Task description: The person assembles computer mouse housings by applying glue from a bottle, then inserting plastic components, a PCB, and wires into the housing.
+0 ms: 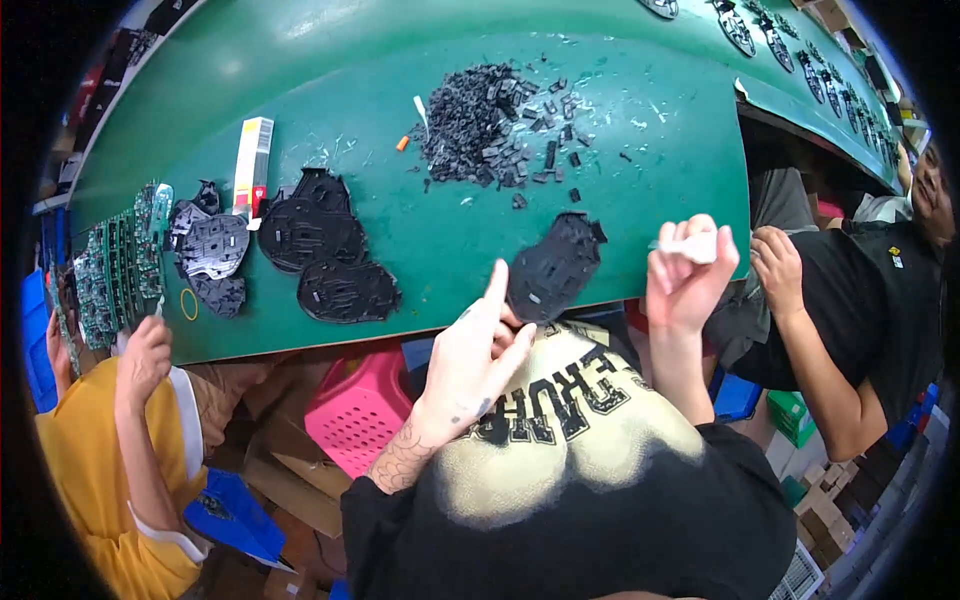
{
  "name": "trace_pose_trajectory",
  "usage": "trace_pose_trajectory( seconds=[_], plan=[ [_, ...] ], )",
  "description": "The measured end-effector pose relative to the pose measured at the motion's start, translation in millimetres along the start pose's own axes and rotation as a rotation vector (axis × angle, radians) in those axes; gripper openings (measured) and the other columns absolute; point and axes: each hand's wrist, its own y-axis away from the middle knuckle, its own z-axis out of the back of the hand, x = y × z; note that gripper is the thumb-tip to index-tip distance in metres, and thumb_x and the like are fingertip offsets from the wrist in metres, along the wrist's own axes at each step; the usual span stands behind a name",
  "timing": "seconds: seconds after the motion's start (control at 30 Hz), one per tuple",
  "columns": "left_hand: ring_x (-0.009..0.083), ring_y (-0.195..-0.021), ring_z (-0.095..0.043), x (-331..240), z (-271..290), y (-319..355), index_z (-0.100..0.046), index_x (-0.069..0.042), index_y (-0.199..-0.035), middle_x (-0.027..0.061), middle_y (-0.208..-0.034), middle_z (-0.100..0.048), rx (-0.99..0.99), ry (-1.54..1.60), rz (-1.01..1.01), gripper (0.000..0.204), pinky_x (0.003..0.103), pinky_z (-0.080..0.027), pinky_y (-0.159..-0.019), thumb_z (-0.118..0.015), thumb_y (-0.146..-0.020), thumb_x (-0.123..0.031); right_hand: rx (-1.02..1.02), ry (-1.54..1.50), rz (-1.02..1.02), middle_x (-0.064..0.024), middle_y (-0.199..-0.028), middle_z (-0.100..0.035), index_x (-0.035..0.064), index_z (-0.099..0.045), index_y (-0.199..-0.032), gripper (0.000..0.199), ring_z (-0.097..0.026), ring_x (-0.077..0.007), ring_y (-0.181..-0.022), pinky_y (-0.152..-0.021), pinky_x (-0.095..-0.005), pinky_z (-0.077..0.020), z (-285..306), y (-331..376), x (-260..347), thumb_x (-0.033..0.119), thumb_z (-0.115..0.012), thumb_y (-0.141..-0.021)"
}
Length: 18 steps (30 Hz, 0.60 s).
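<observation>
In front of me a black molded plastic shell (556, 270) rests at the table's near edge. My left hand (470, 355) is at its lower left side, index finger stretched along the edge and other fingers curled against the bottom rim. To the right of the shell, my raised right hand (690, 280) is closed on a small white piece (697, 247) with a thin end toward the left. Its exact kind cannot be made out. Beyond the shell lies a heap of small black plastic parts (470, 125), with several strewn to its right.
More black shells (315, 230) and a slim box (253, 165) lie left on the green table (370, 130), near stacked circuit boards (125, 255). A yellow-clad person (120, 480) works at left; another in black (850, 310) sits right. A pink basket (358, 415) stands below the edge.
</observation>
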Motion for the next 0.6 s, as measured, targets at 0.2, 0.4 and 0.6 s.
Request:
trace_pose_trajectory(
  seconds=[0.2,0.4,0.6],
  plan=[
    [0.0204,-0.085,-0.058,10,-14,-7,-0.061,-0.007,-0.113,0.0043,-0.094,-0.059,-0.374,-0.673,-0.545,0.049,0.034,-0.049,-0.073,-0.075,-0.068,-0.02,0.057,0.287,0.203,-0.0068,-0.055,-0.046,-0.0002,-0.047,-0.076,0.022,-0.043,-0.0127,-0.043,-0.036,-0.0226,-0.031,7,16,-17,0.019,-0.054,-0.083],
    [0.0236,-0.101,-0.057,24,-29,-27,-0.064,-0.007,-0.105,0.0069,-0.112,-0.059,-0.267,-0.647,-0.77,0.045,0.04,-0.044,-0.089,-0.074,-0.064,-0.022,0.101,0.394,0.364,-0.0038,-0.06,-0.046,0.001,-0.046,-0.07,0.012,-0.044,-0.0112,-0.048,-0.044,-0.0241,-0.0331,23,32,-25,0.001,-0.056,-0.078],
    [0.0234,-0.098,-0.057,26,-39,-32,-0.065,-0.007,-0.103,0.0057,-0.108,-0.06,-0.353,-0.633,-0.772,0.044,0.039,-0.045,-0.086,-0.075,-0.063,-0.022,0.168,0.61,0.482,-0.002,-0.063,-0.045,0.0011,-0.048,-0.071,0.014,-0.045,-0.0109,-0.052,-0.047,-0.025,-0.0337,32,33,-29,-0.007,-0.06,-0.072]
  ],
)
